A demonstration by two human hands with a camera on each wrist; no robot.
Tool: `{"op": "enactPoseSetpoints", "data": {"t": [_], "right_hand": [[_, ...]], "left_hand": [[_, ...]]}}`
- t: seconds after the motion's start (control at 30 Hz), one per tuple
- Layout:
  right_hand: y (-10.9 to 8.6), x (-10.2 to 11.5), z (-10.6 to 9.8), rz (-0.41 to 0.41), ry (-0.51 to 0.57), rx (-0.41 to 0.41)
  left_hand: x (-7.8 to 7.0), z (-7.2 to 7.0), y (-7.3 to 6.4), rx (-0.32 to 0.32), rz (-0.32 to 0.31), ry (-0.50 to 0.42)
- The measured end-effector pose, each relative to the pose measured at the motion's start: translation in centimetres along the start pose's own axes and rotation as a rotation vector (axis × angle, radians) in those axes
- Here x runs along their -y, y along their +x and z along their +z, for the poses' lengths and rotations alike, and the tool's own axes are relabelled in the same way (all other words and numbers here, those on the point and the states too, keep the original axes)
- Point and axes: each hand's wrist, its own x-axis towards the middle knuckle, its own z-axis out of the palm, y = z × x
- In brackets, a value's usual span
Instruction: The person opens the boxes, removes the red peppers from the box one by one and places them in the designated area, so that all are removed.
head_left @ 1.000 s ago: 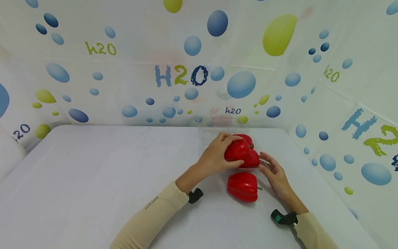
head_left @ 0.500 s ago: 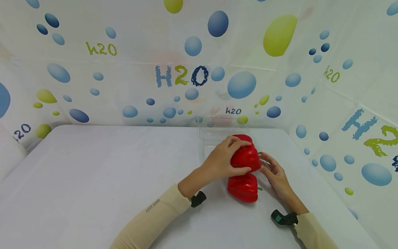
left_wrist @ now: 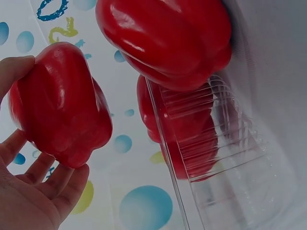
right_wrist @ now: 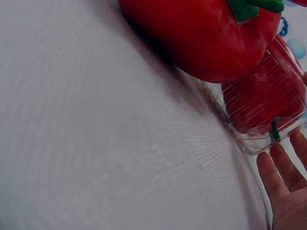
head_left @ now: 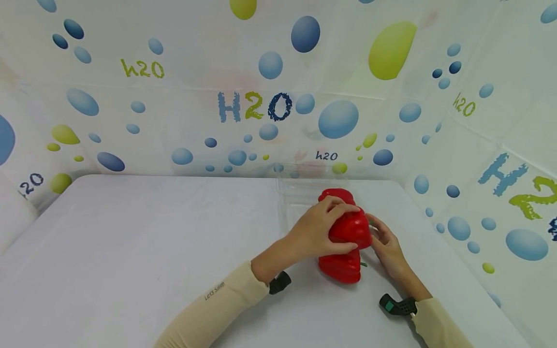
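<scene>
My left hand (head_left: 319, 229) grips a red bell pepper (head_left: 351, 231) from its left side, fingers over the top and thumb along the near side. In the left wrist view the held bell pepper (left_wrist: 62, 110) is raised beside a clear plastic container (left_wrist: 225, 158). More red pepper (left_wrist: 189, 143) shows inside, through the ribbed wall. Another bell pepper (head_left: 341, 269), with a green stem, lies on the table in front of the container. At the container's right near corner, my right hand (head_left: 387, 249) rests its fairly straight fingers (right_wrist: 288, 167) against the wall.
The container (head_left: 284, 208) stands near the back of the white table (head_left: 152, 251), its left part showing bare plastic. Behind the table hangs a white curtain (head_left: 196, 63) with blue and green dots. A black wrist camera (head_left: 398, 305) sits on each wrist.
My left hand has brought the bell pepper toward me and to the right, from over the container to above the pepper on the table. My right hand has barely moved.
</scene>
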Motion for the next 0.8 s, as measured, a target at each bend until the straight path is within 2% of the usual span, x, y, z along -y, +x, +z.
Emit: {"op": "enactPoseSetpoints", "data": {"t": [0.4, 0.67, 0.8], "right_hand": [[-0.2, 0.2, 0.1, 0.014, 0.007, -0.033], [-0.3, 0.3, 0.2, 0.021, -0.024, -0.029], [-0.2, 0.2, 0.1, 0.000, -0.011, -0.017]], "left_hand": [[-1.0, 0.4, -0.4, 0.000, 0.072, 0.034], [-1.3, 0.6, -0.5, 0.009, 0.112, 0.008], [-1.5, 0.7, -0.5, 0.014, 0.128, 0.005]]}}
